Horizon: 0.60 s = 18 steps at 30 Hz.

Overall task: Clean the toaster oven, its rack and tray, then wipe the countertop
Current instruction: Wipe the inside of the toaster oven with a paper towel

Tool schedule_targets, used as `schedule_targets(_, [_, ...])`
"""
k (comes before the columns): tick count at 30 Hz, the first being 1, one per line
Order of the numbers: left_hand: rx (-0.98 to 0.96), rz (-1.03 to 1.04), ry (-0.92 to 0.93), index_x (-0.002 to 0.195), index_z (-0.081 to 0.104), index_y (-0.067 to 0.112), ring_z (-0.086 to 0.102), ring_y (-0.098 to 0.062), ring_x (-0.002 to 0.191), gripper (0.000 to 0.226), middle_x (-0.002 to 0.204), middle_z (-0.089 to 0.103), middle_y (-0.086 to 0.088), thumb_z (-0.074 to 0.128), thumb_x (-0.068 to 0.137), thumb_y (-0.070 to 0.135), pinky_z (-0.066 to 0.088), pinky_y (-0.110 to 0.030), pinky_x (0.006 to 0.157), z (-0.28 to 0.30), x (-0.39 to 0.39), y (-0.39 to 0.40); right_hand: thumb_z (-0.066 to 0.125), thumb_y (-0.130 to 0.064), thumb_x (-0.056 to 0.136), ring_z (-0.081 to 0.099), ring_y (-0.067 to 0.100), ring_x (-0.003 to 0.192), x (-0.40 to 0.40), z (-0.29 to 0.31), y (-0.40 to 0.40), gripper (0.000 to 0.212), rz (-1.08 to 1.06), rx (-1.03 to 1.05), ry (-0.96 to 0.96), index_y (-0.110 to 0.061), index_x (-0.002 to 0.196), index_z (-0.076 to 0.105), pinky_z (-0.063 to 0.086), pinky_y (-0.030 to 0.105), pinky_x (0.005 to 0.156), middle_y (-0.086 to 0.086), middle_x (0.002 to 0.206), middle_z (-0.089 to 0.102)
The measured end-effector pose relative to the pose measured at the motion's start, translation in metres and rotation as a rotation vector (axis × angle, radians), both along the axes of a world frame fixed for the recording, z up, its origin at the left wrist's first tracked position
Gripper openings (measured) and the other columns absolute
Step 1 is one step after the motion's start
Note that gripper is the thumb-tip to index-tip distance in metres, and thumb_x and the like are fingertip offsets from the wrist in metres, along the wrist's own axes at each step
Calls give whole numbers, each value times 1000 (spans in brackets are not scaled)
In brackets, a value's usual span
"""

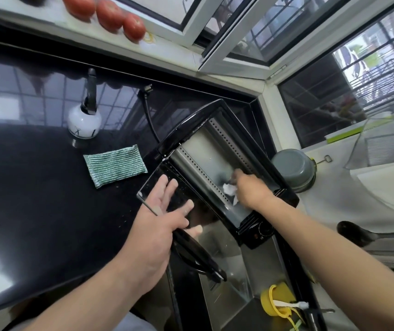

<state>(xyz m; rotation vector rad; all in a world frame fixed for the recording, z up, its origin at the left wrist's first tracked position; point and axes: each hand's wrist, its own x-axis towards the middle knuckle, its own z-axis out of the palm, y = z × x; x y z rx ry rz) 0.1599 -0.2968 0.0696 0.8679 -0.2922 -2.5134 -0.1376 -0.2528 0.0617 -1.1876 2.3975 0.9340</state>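
Looking down from the head camera, I am seeing a yellow cup [277, 302] sitting nearest, low in the steel sink [229, 266], with a pale brush handle lying across its mouth. I am keeping the left hand [165, 209] laid flat on the glass of the lowered oven door [167, 187], fingers straight and spread, thumb reaching toward the door's inner edge, holding nothing. The door's black handle [198, 256] is projecting over the sink edge, below that hand. I am holding the right hand [250, 189] inside the open cavity of the toaster oven [217, 163], its fingers curled round a crumpled white paper wad [228, 189] that is pressing against the shiny metal interior. The oven is lying on the black countertop [36, 199], at the corner beside the sink, with its control knob end toward me. A green striped scouring pad [116, 165] is resting on the countertop just left of the door. A grey pot [293, 168] is standing just right of the oven. Farther back, a white spray bottle [85, 120] is standing upright, and the oven's black cord [149, 115] is trailing toward the wall. Three tomatoes [110, 14] are lined up on the windowsill.
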Motion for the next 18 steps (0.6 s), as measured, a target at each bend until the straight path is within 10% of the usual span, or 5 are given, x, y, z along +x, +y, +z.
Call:
schedule_targets(10, [-3,-12,-34,157,40,33,68,-30,120,93,148,56,13,37,89,-30,63,-54,80,0,0,-4,59,-12,93,63,28,107,1,-21,-4,30,11,129,-95,-20,120,65,51,31,87,7,117,67])
schedule_targets(14, [-9,-15,-41,156,42,33,69,-30,118,92,147,57,13,38,88,-30,62,-56,82,2,0,-8,76,-7,85,66,12,106,1,-23,-15,34,-342,-272,-243,-22,115,74,49,24,101,-4,123,70])
schedule_targets(18, [-8,-18,-49,155,42,32,69,-29,118,90,147,57,12,37,89,-29,62,-55,82,5,-1,-7,67,-12,94,60,6,85,28,-28,-39,34,-510,-621,-524,-20,128,67,45,7,66,-4,119,66])
